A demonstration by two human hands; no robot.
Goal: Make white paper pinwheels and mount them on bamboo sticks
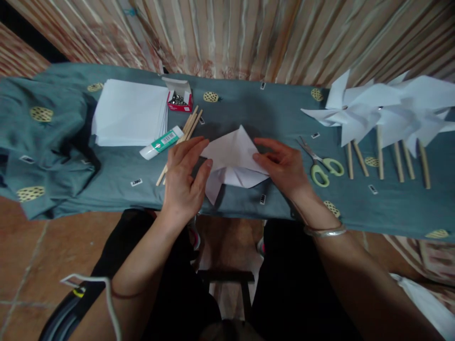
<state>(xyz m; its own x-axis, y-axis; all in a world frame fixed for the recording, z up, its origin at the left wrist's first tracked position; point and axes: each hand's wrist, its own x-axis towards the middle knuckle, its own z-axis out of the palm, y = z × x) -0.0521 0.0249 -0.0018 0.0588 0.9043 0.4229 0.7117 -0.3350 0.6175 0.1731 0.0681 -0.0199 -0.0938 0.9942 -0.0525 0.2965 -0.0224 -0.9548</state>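
A white paper pinwheel [231, 154] with folded, bent-up blades is in the middle of the cloth-covered table, between my hands; no stick shows on it. My left hand [186, 177] is at its left corner, thumb and fingers apart, fingertips close to the paper. On the other side, my right hand [282, 163] has its thumb on the right edge of the paper, its fingers curled around there. Thin wooden sticks [192, 124] lie partly under my left hand. Green-handled scissors [322, 163] rest just right of my right hand.
A stack of white paper [131, 113] lies at the left, with a glue tube [161, 142] at its corner. Behind the sticks stands an open red box [180, 100] of small metal pieces. Several paper pinwheels [391, 102] on sticks lie at the right. A pleated curtain [227, 38] hangs behind.
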